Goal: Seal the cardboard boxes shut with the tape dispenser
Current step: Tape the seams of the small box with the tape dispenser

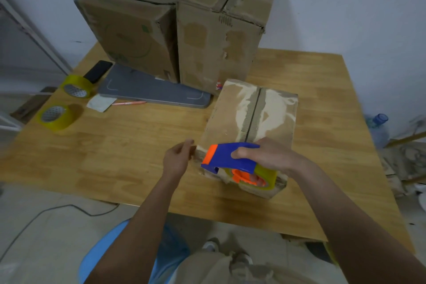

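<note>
A blue and orange plastic tape dispenser (227,159) is gripped by the right hand (265,155), fingers curled round its top; the fingertips underneath are hidden. It is held at the near end of a low brown cardboard box (250,122) lying on the pale wooden desk (119,145), right of centre. The yellowish tape roll (265,176) in the dispenser is partly covered by the blue body and the hand. The box's top flaps are closed, with a dark seam between them and torn pale patches along it. The left hand (177,159) is held at the box's near left corner, fingers loosely bent; contact with the cardboard cannot be told through blur.

Two tall brown cardboard boxes (129,30) (221,37) are stood side by side at the far edge. Two spare yellowish tape rolls (77,86) (56,117) are seen at the left, beside a grey flat slab (152,90) and a black phone (98,71).
</note>
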